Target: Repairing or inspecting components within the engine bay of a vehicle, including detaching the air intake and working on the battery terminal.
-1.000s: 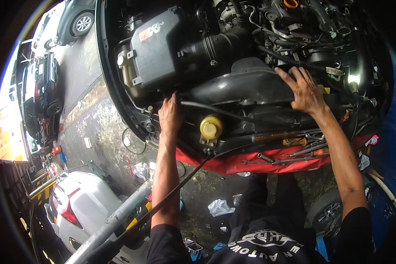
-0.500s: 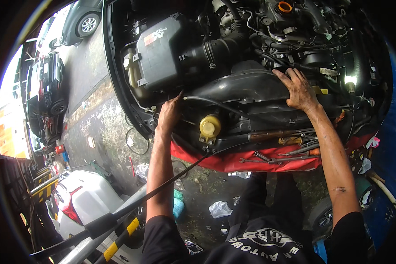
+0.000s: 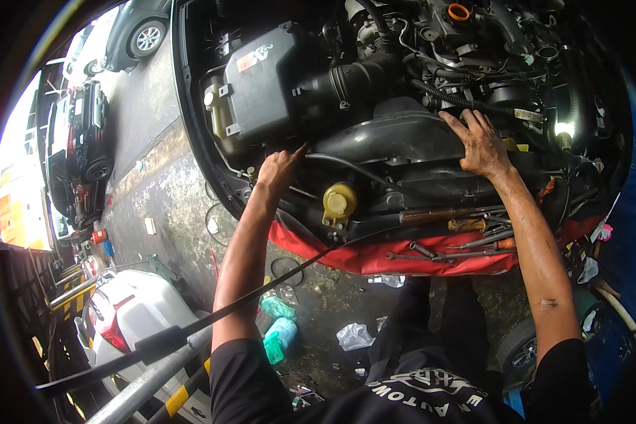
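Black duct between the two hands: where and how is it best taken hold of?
Probably at both ends, from above: the duct is long, smooth and curved, so a two-ended hold should steady it better, and a hose runs along its near side. The right hand lies over its right end; the left hand is near its left.

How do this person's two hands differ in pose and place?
Pose: the left hand is curled, while the right hand is more open, its fingers partly spread.
Place: the left hand is near the left end of the long black plastic duct, beside the dark hose; the right hand is at the duct's right end.
Both are bare, backs toward the camera.
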Motion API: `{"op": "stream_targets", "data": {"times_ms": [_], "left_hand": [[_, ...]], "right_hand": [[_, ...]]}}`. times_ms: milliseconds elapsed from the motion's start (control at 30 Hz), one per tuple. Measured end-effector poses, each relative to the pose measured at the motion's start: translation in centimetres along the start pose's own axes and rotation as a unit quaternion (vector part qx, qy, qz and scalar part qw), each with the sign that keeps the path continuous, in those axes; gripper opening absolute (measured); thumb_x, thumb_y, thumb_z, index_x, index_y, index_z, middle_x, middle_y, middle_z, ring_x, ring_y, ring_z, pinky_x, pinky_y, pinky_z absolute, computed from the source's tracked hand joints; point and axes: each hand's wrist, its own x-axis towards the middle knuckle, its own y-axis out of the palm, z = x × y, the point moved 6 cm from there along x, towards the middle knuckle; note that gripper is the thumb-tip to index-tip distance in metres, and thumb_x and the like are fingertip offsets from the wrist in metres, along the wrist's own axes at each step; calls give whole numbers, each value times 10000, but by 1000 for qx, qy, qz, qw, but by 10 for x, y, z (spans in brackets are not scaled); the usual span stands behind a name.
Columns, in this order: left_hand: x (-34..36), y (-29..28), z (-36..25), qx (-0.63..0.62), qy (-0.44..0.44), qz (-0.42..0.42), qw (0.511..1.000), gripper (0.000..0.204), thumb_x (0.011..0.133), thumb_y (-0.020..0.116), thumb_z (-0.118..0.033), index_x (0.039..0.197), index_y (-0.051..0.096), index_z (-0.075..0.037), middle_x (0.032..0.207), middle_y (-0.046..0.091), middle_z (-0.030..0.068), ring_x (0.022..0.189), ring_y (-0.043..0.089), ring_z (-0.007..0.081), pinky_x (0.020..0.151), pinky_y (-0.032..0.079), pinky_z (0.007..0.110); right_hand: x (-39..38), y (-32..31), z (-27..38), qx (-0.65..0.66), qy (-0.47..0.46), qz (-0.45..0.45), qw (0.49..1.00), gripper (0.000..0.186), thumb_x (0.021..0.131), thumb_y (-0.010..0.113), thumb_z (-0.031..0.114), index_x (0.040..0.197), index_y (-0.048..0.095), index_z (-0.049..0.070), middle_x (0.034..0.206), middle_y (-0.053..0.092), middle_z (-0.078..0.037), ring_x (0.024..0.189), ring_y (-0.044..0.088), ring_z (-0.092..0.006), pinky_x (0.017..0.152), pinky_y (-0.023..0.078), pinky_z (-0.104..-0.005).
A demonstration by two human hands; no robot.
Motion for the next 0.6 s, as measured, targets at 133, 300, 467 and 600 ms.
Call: {"op": "stream_targets", "data": {"times_ms": [133, 300, 467, 600], "left_hand": [[1, -4, 4, -14, 14, 29, 999, 569, 871, 608, -142, 1426, 486, -183, 918, 697, 203, 850, 682, 387, 746, 558, 464], [-17, -14, 5, -230, 0, -133, 964, 513, 865, 635, -138, 1367, 535, -88, 942, 697, 214, 889, 678, 393, 771, 556, 454], [-27, 7, -6, -183, -58, -117, 975, 601, 861, 577, -58, 1443, 445, -132, 985, 677, 249, 911, 662, 424, 786, 537, 482], [-22, 10, -6, -106, -35, -54, 992, 725, 854, 514, -5, 1526, 309, -185, 960, 675, 248, 880, 670, 417, 781, 539, 490]], "right_hand": [[-1, 4, -1, 58, 18, 42, 997, 827, 627, 612, -4, 1421, 483, 191, 1170, 573, -215, 1136, 549, -422, 1048, 439, -467], [-2, -3, 0, -3, 8, 2, 1000, 819, 624, 623, 18, 1416, 487, 176, 1173, 573, -216, 1128, 553, -410, 1026, 448, -465], [-3, 2, -3, 69, 29, 36, 997, 794, 620, 615, 11, 1395, 509, 145, 1133, 567, -206, 1133, 550, -420, 1049, 430, -475], [-3, -2, 0, 33, 0, -17, 999, 793, 621, 610, 10, 1396, 508, 142, 1134, 566, -209, 1128, 549, -421, 1046, 433, -474]]}}
